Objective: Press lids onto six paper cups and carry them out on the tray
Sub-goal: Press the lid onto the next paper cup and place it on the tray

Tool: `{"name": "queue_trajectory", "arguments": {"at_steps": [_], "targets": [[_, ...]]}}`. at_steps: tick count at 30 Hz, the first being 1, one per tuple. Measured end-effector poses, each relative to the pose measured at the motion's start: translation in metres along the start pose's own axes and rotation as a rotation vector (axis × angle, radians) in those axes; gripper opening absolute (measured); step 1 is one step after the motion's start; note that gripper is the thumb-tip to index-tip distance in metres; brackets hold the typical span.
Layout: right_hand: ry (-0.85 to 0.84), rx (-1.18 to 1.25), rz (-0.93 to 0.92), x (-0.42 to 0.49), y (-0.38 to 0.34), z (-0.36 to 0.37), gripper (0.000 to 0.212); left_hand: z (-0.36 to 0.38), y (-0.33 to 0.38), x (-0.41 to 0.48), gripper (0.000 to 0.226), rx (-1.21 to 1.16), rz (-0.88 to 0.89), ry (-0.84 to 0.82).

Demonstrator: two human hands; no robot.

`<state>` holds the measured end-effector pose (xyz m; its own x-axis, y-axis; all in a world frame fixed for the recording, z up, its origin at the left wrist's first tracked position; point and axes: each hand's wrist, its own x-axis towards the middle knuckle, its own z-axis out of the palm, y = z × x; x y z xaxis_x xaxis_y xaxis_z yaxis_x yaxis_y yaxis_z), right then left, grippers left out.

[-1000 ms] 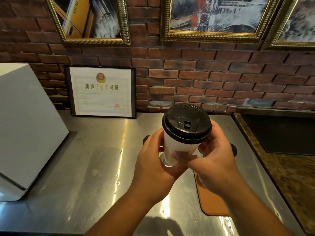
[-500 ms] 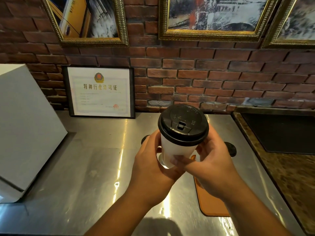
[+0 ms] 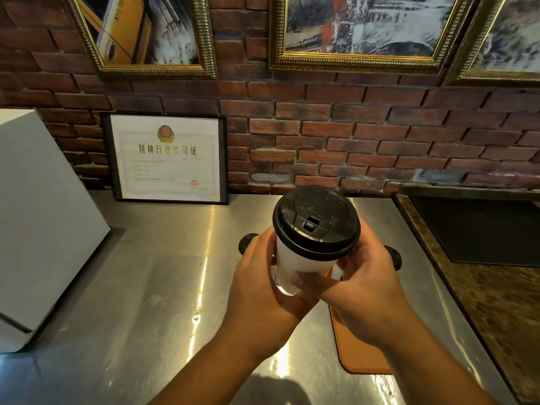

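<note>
- Brushed stainless-steel counter (image 3: 152, 287): this was the work surface. The cup under inspection was held above it, not set down.
- Flat orange-brown tray (image 3: 359, 355): it lay on the counter beneath the right forearm. Its visible part carried nothing and its far end was hidden by the hands. Carrying out was judged not yet begun.
- Left hand (image 3: 260, 290): it gripped the cup wall from the left side, fingers wrapped behind.
- Right hand (image 3: 371, 293): it gripped the lower wall from the right, thumb laid across the front.
- White paper cup (image 3: 295, 267): it was clamped between both hands, roughly upright and tipped slightly toward the camera.
- Black plastic sip lid (image 3: 317, 223): it sat on the rim, evenly as far as could be seen. This cup was judged lidded and ready for placing.
- Two dark round shapes (image 3: 247, 244) and (image 3: 393, 255): these were partly hidden behind the hands, and it could not be told whether they were loose lids or lidded cups. The count toward six could not be verified.
</note>
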<state>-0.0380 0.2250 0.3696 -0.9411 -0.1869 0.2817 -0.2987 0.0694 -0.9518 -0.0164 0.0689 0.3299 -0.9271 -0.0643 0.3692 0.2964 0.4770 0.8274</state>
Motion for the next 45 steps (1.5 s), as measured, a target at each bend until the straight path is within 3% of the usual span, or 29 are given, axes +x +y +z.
{"name": "queue_trajectory", "arguments": {"at_steps": [10,15,22,33,45], "targets": [[-0.029,0.007,0.013,-0.002,0.007,-0.002,0.095,0.001,-0.002,-0.002,0.077,-0.022,-0.040,0.000],[0.004,0.015,0.023,-0.004,0.009,-0.001,0.092,0.003,-0.003,-0.006,0.089,-0.011,-0.031,0.003],[-0.024,0.034,0.027,-0.007,0.008,0.000,0.092,0.001,-0.006,-0.007,0.077,-0.003,-0.055,-0.004],[-0.014,0.040,-0.005,-0.010,0.005,0.001,0.093,0.002,-0.004,-0.012,0.078,-0.015,-0.084,-0.011],[-0.023,0.065,-0.007,-0.006,0.009,0.000,0.086,-0.004,0.000,-0.014,0.093,-0.004,-0.027,0.020]]}}
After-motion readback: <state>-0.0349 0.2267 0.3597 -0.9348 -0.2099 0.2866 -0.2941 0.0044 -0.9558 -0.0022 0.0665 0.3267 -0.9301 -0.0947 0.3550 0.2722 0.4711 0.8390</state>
